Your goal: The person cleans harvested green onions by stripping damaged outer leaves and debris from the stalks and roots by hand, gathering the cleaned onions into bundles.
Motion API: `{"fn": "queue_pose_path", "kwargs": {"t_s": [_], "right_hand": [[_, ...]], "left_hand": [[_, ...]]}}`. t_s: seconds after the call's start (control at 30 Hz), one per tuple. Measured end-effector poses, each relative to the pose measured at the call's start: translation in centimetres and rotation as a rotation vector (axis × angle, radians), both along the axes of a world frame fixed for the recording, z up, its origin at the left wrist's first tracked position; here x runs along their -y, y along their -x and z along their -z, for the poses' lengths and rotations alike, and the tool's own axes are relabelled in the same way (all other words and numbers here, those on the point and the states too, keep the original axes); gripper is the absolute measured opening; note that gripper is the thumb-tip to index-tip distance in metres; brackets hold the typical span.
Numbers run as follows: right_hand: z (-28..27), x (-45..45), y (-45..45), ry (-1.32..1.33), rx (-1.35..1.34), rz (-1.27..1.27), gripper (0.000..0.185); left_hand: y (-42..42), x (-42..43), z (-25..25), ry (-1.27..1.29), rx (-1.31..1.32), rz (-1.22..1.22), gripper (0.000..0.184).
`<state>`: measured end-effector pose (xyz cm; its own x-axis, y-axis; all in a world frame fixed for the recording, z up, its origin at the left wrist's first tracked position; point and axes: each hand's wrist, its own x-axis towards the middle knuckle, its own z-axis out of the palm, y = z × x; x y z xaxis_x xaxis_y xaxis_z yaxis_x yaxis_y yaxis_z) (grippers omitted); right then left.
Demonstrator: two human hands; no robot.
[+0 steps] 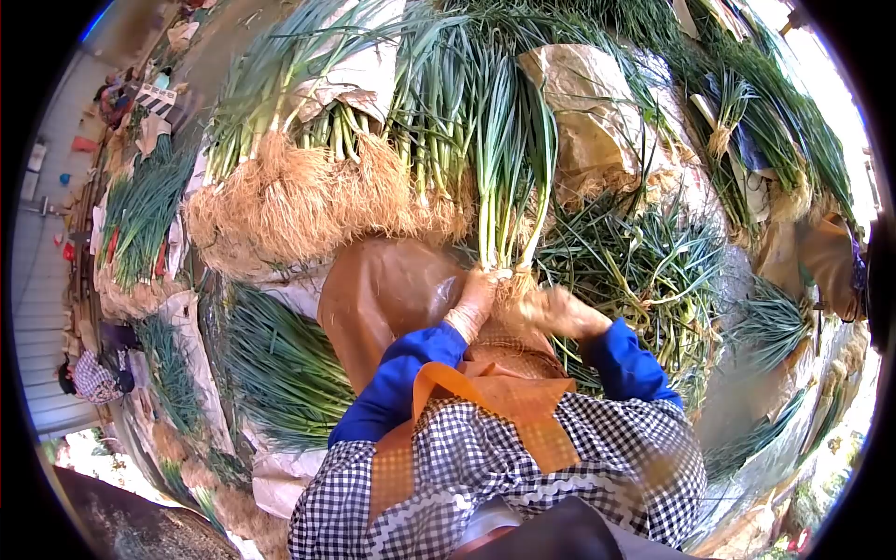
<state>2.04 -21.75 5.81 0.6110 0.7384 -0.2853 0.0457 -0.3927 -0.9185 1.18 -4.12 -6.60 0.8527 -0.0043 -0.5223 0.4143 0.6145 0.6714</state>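
A bunch of green onions (504, 201) stands in front of me, its leaves pointing away and its pale bases and roots toward my lap. My left hand (476, 291) is wrapped round the bases of this bunch. Beside the roots, on the right, is my right hand (560, 313), blurred by motion; whether it holds anything is unclear. A brown apron (392, 285) covers my lap under the hands. Just left of the bunch, more green onions with bushy tan roots (303, 191) lie in a row.
Loose green leaves (635, 280) are heaped to the right of my hands. A pile of green onions (280, 364) lies at my left. Brown paper (593, 117) lies beyond the bunch. Other people (98, 378) sit at the far left; further bundles (770, 327) lie at the right.
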Motion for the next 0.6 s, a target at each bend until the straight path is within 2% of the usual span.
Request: {"fn": "queue_pose_path", "kwargs": {"t_s": [0.03,0.07,0.1,0.17,0.2,0.23,0.3,0.33,0.37,0.43,0.47,0.5,0.57,0.6], "right_hand": [[-3.5,0.6,0.6,-0.093,-0.311,-0.138,0.024],[-1.7,2.0,0.5,-0.084,-0.324,-0.177,0.029],[-1.2,2.8,-0.1,-0.051,-0.416,-0.056,0.034],[5.5,4.4,-1.7,-0.145,-0.384,0.307,0.041],[5.6,2.6,-1.5,-0.132,-0.49,0.652,0.046],[6.7,1.5,-2.2,-0.209,-0.503,0.704,0.047],[6.5,-0.6,-2.8,-0.142,-0.364,0.658,0.037],[8.9,-2.6,-2.7,-0.501,-0.473,0.627,0.027],[10.6,-2.3,-2.4,-0.555,-0.469,0.559,0.035],[10.8,-2.3,-2.7,-0.555,-0.432,0.574,0.042],[11.1,-2.4,-2.7,-0.551,-0.224,0.603,0.044],[10.6,-2.7,-2.5,-0.529,-0.129,0.668,0.039],[10.7,-2.9,-1.7,-0.425,-0.196,0.876,0.03],[9.6,-3.3,-1.7,-0.535,-0.44,1.018,0.016]], "left_hand": [[-0.2,-0.4,0.2,0.123,-0.063,-0.01,0.02],[-0.3,-0.8,-1.1,0.071,-0.059,0.064,0.019],[-0.1,-0.8,-0.4,0.073,-0.063,0.073,0.019],[-0.8,-0.8,1.5,0.49,-0.189,0.181,0.019],[-0.9,-0.5,-0.2,0.621,-0.216,0.26,0.021],[-1.0,-0.5,-0.1,0.256,-0.179,0.308,0.022],[-0.9,-0.5,-1.3,0.049,-0.202,0.427,0.021],[-1.0,-0.4,-1.5,0.229,-0.258,0.325,0.021],[-1.1,-0.3,-1.8,0.225,-0.259,0.327,0.021],[-1.7,-0.3,-0.8,0.428,-0.247,0.276,0.019],[-1.6,-0.4,0.0,0.346,-0.234,0.302,0.018],[-1.6,0.0,0.0,0.391,-0.222,0.291,0.019],[-1.5,1.5,-1.7,0.423,-0.228,0.188,0.015],[-1.4,2.0,-1.5,0.361,-0.277,0.153,0.011]]}}
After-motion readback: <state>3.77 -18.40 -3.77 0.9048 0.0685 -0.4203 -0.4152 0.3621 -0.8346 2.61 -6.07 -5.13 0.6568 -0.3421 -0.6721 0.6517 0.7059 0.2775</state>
